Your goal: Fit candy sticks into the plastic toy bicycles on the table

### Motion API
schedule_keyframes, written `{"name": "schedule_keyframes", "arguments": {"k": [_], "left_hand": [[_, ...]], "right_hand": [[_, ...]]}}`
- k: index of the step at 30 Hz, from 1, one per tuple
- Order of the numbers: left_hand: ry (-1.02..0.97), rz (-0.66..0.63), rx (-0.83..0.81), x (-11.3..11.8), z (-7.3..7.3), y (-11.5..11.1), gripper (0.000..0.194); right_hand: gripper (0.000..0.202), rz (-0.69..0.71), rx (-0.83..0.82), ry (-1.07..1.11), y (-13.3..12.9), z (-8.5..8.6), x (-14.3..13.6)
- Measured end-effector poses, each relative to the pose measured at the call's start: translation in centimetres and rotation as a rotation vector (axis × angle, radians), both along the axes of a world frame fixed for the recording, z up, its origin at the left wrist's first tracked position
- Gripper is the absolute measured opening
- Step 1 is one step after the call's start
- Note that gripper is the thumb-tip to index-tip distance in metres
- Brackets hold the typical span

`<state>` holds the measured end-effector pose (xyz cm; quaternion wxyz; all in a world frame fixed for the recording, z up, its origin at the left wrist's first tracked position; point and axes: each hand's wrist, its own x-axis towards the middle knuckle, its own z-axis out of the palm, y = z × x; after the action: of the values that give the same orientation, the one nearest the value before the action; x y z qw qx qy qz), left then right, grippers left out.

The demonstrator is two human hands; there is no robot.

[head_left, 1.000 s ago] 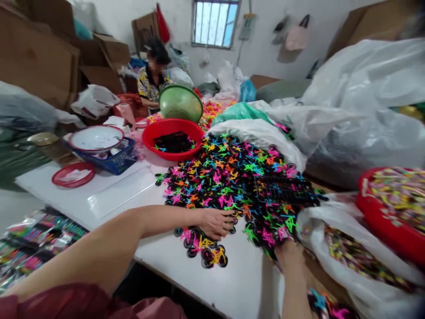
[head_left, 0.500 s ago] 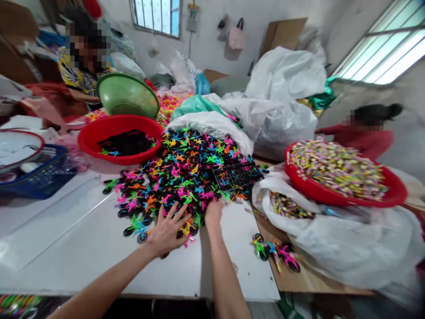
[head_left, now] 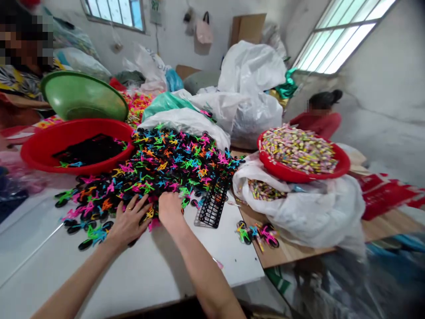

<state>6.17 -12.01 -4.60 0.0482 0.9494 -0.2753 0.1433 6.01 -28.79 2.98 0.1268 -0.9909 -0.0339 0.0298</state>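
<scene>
A heap of small toy bicycles [head_left: 166,166] in bright colours with black wheels lies on the white table [head_left: 139,274]. My left hand [head_left: 131,221] rests on the heap's front edge, fingers spread, touching some of the toys. Beside it, my right hand [head_left: 170,210] is closed, with its fingers curled down at the front of the heap; whatever they grip is hidden. To the right of that hand, a black plastic grid [head_left: 214,201] lies partly on the table and partly against the heap.
Behind the heap on the left are a red basin [head_left: 29,153] holding black pieces and a tilted green basin [head_left: 83,95]. On the right, a red basin [head_left: 343,164] of small wrapped pieces sits on a white sack [head_left: 318,212]. Two other people sit farther back.
The view has swung to the right. The black grid has come down off the heap towards the table's front. My right hand has closed more; my left stays spread on the toys.
</scene>
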Motion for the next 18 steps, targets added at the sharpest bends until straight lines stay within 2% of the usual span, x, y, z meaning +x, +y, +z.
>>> {"name": "schedule_keyframes", "arguments": {"k": [2, 4, 6, 8, 10, 12, 13, 15, 18], "left_hand": [[-0.029, 0.037, -0.043, -1.4, 1.0, -1.0, 0.033], [-0.041, 0.038, -0.132, -2.9, 2.1, -3.8, 0.032], [0.022, -0.028, -0.248, -3.9, 2.9, -8.4, 0.037], [0.174, -0.070, -0.361, -3.9, 2.9, -14.2, 0.050], [0.392, 0.006, -0.476, -3.0, 2.0, -19.5, 0.063], [0.610, 0.063, -0.570, -1.8, 0.9, -23.0, 0.064], [0.669, 0.073, -0.604, -1.3, 0.5, -23.9, 0.060], [0.678, 0.061, -0.649, -0.8, 0.4, -23.8, 0.048], [0.722, -0.010, -0.781, -0.6, 2.0, -20.7, 0.037]], "right_hand": [[0.034, -0.025, 0.022, -0.073, -2.9, 0.4, -3.2], [0.046, -0.180, 0.021, -0.143, -7.9, 0.2, -5.8], [0.048, -0.407, -0.040, -0.172, -14.0, -0.6, -7.1], [0.043, -0.545, -0.080, -0.107, -19.6, -1.9, -7.3], [0.040, -0.582, -0.099, -0.053, -23.5, -3.2, -6.7], [0.039, -0.565, -0.115, -0.033, -25.4, -4.3, -5.8], [0.038, -0.554, -0.123, -0.025, -25.7, -4.7, -5.3], [0.032, -0.521, -0.133, -0.015, -25.6, -5.1, -4.7], [0.018, -0.441, -0.120, -0.044, -25.0, -4.9, -4.3]]}}
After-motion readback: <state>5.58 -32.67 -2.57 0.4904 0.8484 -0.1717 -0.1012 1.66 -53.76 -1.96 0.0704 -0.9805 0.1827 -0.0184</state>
